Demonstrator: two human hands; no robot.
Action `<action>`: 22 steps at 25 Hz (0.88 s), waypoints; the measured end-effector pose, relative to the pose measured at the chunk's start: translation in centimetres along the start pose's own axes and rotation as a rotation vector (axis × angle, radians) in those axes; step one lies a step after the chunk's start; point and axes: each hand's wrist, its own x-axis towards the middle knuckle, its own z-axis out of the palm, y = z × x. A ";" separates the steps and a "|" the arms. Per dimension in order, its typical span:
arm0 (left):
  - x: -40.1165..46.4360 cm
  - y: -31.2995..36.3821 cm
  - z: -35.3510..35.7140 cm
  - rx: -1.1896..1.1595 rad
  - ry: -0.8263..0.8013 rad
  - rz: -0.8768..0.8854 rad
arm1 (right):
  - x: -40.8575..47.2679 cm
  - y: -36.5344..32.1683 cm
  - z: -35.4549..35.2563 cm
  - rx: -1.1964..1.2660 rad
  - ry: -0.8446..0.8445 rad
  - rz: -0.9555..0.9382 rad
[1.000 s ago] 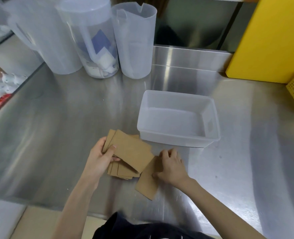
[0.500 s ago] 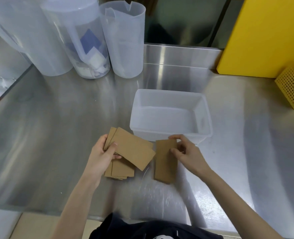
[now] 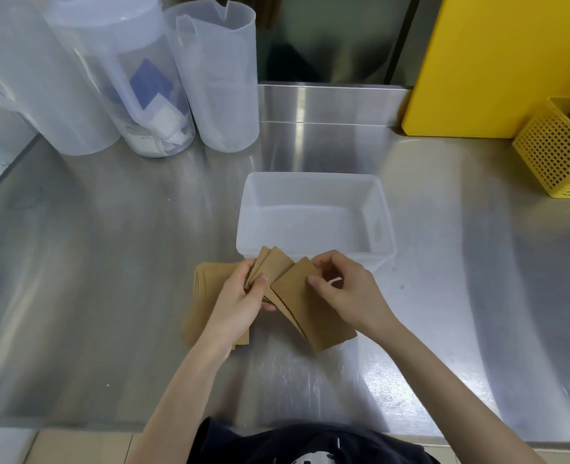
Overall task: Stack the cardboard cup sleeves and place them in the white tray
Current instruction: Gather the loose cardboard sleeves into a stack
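Both hands hold a fanned bunch of brown cardboard cup sleeves (image 3: 295, 296) just in front of the white tray (image 3: 382, 209). My left hand (image 3: 243, 298) grips the bunch's left side, thumb on top. My right hand (image 3: 347, 291) pinches the top edge of the rightmost sleeve. More sleeves (image 3: 206, 289) lie in a loose pile on the steel counter under and to the left of my left hand, partly hidden by it. The tray holds nothing that I can see.
Three tall translucent plastic jugs (image 3: 210, 78) stand at the back left, one with paper scraps inside. A yellow board (image 3: 497, 61) leans at the back right, with a yellow perforated basket (image 3: 558, 152) beside it. The counter's front edge runs just before my body.
My right hand picked the single sleeve off the counter and brought it left against the sleeves in my left hand. My left hand lifted its sleeves off the pile.
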 end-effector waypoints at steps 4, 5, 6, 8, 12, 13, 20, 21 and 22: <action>-0.2 0.2 1.0 -0.006 -0.046 0.028 | 0.2 0.0 1.0 -0.097 0.069 -0.053; -0.2 0.1 1.1 0.012 -0.051 0.032 | 0.2 -0.1 1.1 -0.105 0.075 -0.062; -0.2 0.0 1.1 0.028 -0.052 0.034 | 0.2 -0.1 1.2 -0.104 0.076 -0.064; -0.1 -0.3 1.2 0.043 -0.053 0.029 | 0.3 0.0 1.2 -0.106 0.076 -0.058; -0.2 -0.6 1.4 0.036 -0.047 0.038 | -0.2 1.0 0.7 -0.125 0.070 -0.031; -0.2 -0.7 1.5 0.029 -0.043 0.039 | -0.5 1.3 0.4 -0.115 0.063 0.000; -0.5 -1.9 2.7 -0.146 0.033 0.039 | -3.1 4.1 -1.6 0.315 0.005 0.281; -0.6 -2.1 3.0 -0.152 0.031 0.043 | -3.1 4.5 -1.4 0.327 0.017 0.276; -0.7 -2.3 3.3 -0.151 0.021 0.044 | -3.2 4.8 -1.1 0.327 0.040 0.267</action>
